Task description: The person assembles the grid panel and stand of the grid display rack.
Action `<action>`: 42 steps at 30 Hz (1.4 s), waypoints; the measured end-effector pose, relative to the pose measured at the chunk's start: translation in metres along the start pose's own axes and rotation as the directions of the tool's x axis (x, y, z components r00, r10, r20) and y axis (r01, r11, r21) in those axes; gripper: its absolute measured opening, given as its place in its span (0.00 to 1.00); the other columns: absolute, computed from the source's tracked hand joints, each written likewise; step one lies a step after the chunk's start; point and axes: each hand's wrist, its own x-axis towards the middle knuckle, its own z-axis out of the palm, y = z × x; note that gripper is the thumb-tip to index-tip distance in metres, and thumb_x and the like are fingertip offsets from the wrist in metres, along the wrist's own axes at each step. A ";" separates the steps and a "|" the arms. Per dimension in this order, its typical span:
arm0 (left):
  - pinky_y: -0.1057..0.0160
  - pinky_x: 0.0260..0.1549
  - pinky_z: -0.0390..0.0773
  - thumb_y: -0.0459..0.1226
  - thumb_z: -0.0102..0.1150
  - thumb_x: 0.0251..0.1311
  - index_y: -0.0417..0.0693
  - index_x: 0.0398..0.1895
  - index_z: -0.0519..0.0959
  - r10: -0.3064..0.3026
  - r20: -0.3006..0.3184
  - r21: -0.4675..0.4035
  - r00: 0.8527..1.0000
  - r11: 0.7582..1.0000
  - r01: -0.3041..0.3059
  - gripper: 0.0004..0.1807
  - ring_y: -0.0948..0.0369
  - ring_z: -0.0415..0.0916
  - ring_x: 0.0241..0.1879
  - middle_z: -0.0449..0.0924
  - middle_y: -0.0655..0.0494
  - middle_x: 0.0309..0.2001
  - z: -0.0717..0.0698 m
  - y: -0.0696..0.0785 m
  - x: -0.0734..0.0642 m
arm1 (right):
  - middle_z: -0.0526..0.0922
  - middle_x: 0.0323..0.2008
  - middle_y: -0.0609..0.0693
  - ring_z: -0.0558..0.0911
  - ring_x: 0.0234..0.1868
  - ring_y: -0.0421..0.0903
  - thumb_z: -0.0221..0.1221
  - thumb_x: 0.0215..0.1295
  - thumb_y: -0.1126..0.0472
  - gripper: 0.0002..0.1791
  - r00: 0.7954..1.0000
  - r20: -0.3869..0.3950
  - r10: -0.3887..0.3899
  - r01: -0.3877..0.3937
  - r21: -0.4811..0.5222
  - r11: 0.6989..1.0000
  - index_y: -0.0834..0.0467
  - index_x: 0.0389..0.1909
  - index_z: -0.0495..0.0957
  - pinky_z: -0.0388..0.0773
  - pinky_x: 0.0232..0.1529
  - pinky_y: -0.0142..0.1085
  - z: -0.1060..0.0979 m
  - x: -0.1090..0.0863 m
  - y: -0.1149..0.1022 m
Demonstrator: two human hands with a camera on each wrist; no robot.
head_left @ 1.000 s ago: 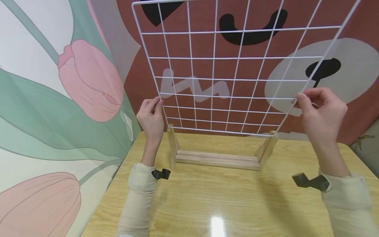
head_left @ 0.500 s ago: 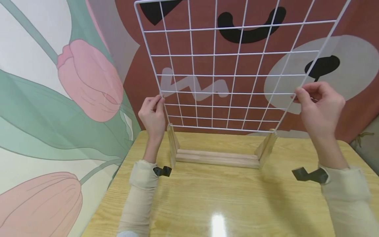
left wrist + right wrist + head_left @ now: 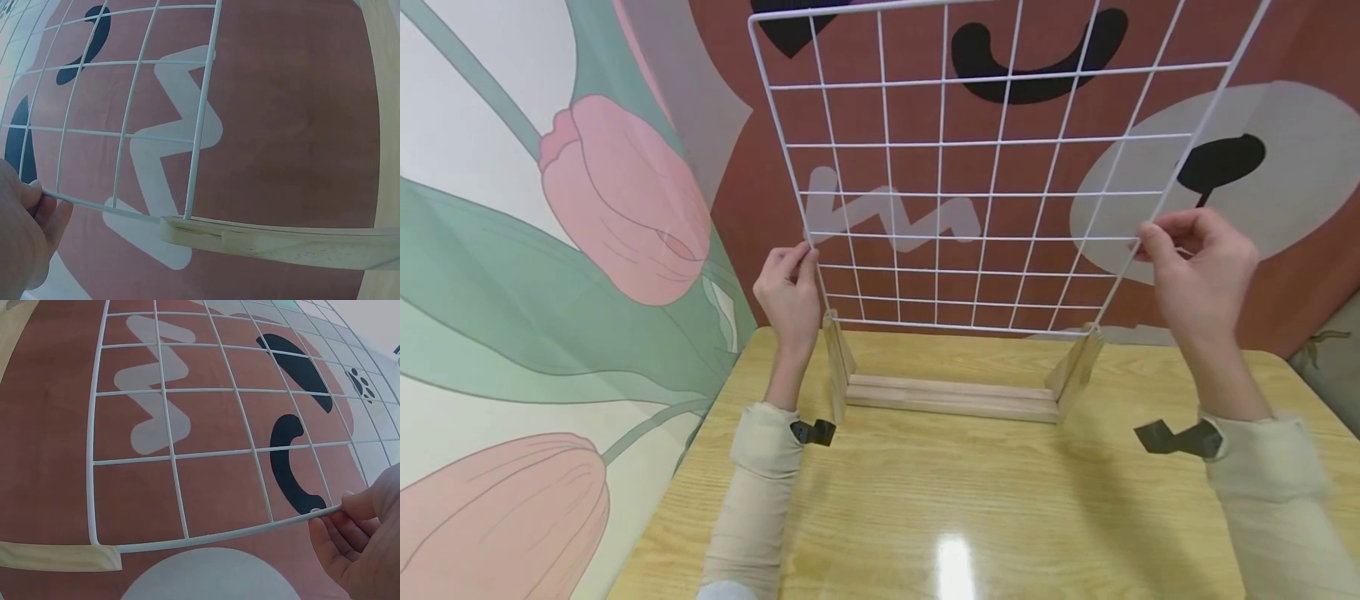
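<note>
A white wire grid panel (image 3: 942,193) stands upright over a wooden stand (image 3: 951,398), its lower corners right at the tops of the two wooden uprights. My left hand (image 3: 788,292) pinches the panel's left edge wire between thumb and fingers. On the opposite edge, my right hand (image 3: 1206,267) pinches the wire at a similar height. The left wrist view shows a lower corner of the grid (image 3: 187,215) meeting the end of the wooden upright (image 3: 275,240). In the right wrist view the other corner overlaps the tip of its upright (image 3: 62,556).
The stand rests on a wood-grain table (image 3: 880,500). Behind it hangs a reddish-brown printed backdrop (image 3: 1037,292) with black and white shapes. A flower-patterned cloth (image 3: 625,200) borders the table's left side. Dark camera mounts (image 3: 1180,437) sit on both wrists.
The panel's upper part has shifted slightly, its right edge moving left along with my right hand. The lower corners stay at the uprights, and both hands keep their pinch.
</note>
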 end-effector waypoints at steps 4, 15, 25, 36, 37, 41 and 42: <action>0.75 0.31 0.74 0.27 0.67 0.66 0.28 0.39 0.88 -0.002 0.002 0.000 1.000 1.000 0.002 0.06 0.49 0.81 0.29 0.83 0.39 0.33 0.000 -0.002 -0.002 | 0.82 0.30 0.30 0.82 0.30 0.26 0.66 0.70 0.65 0.02 1.000 0.003 0.004 -0.004 -0.003 1.000 0.56 0.40 0.86 0.77 0.40 0.16 0.001 -0.002 0.001; 0.76 0.29 0.72 0.25 0.67 0.64 0.28 0.38 0.88 0.001 0.008 0.012 1.000 1.000 -0.001 0.04 0.51 0.80 0.27 0.82 0.40 0.32 -0.001 -0.009 -0.008 | 0.82 0.27 0.29 0.83 0.29 0.27 0.67 0.69 0.65 0.05 0.998 0.002 0.058 -0.058 0.007 0.998 0.51 0.35 0.84 0.76 0.36 0.16 0.003 -0.007 0.006; 0.78 0.27 0.72 0.26 0.67 0.65 0.29 0.38 0.88 -0.018 0.008 0.001 1.000 1.000 0.018 0.05 0.55 0.79 0.26 0.82 0.40 0.32 -0.002 -0.012 -0.011 | 0.81 0.28 0.29 0.83 0.30 0.28 0.67 0.69 0.64 0.03 0.998 0.015 0.069 -0.069 -0.013 0.998 0.52 0.37 0.84 0.76 0.37 0.16 0.004 -0.013 0.011; 0.78 0.27 0.71 0.22 0.68 0.62 0.28 0.37 0.88 -0.023 0.014 -0.002 1.000 1.000 0.023 0.03 0.58 0.77 0.25 0.83 0.39 0.31 -0.002 -0.017 -0.013 | 0.81 0.28 0.28 0.83 0.30 0.26 0.67 0.69 0.64 0.03 0.996 0.016 0.085 -0.084 -0.019 0.996 0.52 0.37 0.84 0.76 0.37 0.16 0.005 -0.017 0.017; 0.78 0.27 0.72 0.22 0.68 0.61 0.28 0.37 0.88 -0.026 0.016 -0.003 1.000 1.000 0.026 0.03 0.58 0.77 0.25 0.83 0.39 0.32 -0.002 -0.017 -0.014 | 0.81 0.28 0.28 0.83 0.30 0.26 0.67 0.69 0.64 0.03 0.996 0.016 0.082 -0.082 -0.022 0.996 0.52 0.37 0.84 0.76 0.36 0.16 0.006 -0.018 0.017; 0.78 0.26 0.71 0.22 0.67 0.62 0.28 0.37 0.88 -0.031 0.026 -0.001 0.999 1.000 0.031 0.03 0.57 0.77 0.25 0.83 0.39 0.32 -0.003 -0.017 -0.017 | 0.81 0.27 0.28 0.82 0.29 0.26 0.67 0.69 0.64 0.03 0.997 0.015 0.073 -0.073 -0.024 0.997 0.53 0.36 0.84 0.75 0.33 0.16 0.006 -0.020 0.019; 0.78 0.26 0.70 0.23 0.67 0.63 0.27 0.37 0.88 -0.033 0.027 -0.001 0.999 0.999 0.033 0.03 0.58 0.77 0.25 0.83 0.39 0.32 -0.004 -0.017 -0.017 | 0.80 0.27 0.28 0.82 0.29 0.26 0.67 0.69 0.64 0.03 0.997 0.016 0.076 -0.076 -0.027 0.997 0.52 0.36 0.84 0.75 0.32 0.16 0.006 -0.021 0.019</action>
